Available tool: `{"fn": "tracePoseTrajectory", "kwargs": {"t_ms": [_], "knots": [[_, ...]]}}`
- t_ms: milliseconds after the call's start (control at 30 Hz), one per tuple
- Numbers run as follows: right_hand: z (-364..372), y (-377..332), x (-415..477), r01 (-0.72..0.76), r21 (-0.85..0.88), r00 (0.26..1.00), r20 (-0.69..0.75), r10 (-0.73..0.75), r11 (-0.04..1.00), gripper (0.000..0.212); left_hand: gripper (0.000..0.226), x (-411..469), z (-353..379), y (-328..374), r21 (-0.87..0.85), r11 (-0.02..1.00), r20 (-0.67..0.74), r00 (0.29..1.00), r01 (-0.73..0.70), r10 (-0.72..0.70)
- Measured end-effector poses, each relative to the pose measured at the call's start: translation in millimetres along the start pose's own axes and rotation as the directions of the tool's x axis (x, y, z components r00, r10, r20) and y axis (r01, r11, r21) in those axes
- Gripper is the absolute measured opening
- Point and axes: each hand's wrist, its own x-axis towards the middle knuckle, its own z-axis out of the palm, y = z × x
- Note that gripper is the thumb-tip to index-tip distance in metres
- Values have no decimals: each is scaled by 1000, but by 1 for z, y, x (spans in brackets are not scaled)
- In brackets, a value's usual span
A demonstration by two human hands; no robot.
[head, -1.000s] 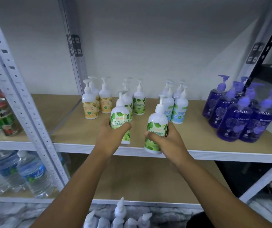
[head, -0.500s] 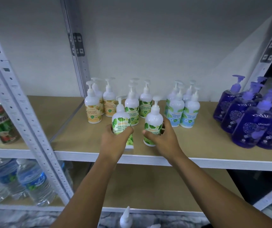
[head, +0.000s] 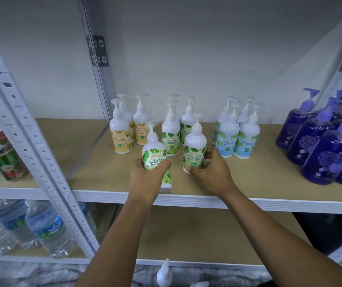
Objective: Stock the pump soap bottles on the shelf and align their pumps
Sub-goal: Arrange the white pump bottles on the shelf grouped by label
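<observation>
Your left hand point(head: 145, 177) gripped a tilted green bottle point(head: 154, 150) near the front edge of the shelf point(head: 259, 179), fingers covering its lower label. Your right hand point(head: 209, 172) clasped a second green bottle point(head: 195, 146), upright before the green pair point(head: 171, 137). Its base was hidden. A pump top point(head: 163, 274) below was cut off.

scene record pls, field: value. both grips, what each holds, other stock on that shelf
left grip: holds left green-label bottle, tilted, near front edge of shelf
right grip: holds right green-label bottle, upright
behind them: rear green-label bottles
left group: yellow-label bottles
right groups: blue-label bottles, then purple bottles
left bottle touching shelf: cannot tell
</observation>
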Motion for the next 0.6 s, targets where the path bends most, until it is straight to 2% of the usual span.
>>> {"fn": "tracePoseTrajectory", "kwargs": {"t_ms": [333,600], "knots": [[11,3,40,12,-51,999,-37,-14,999,54,34,13,2,0,-4,1000,-7,1000,3,-3],[16,2,55,-14,-67,998,-59,10,998,61,29,15,10,-1,1,1000,-9,1000,16,-16]]}}
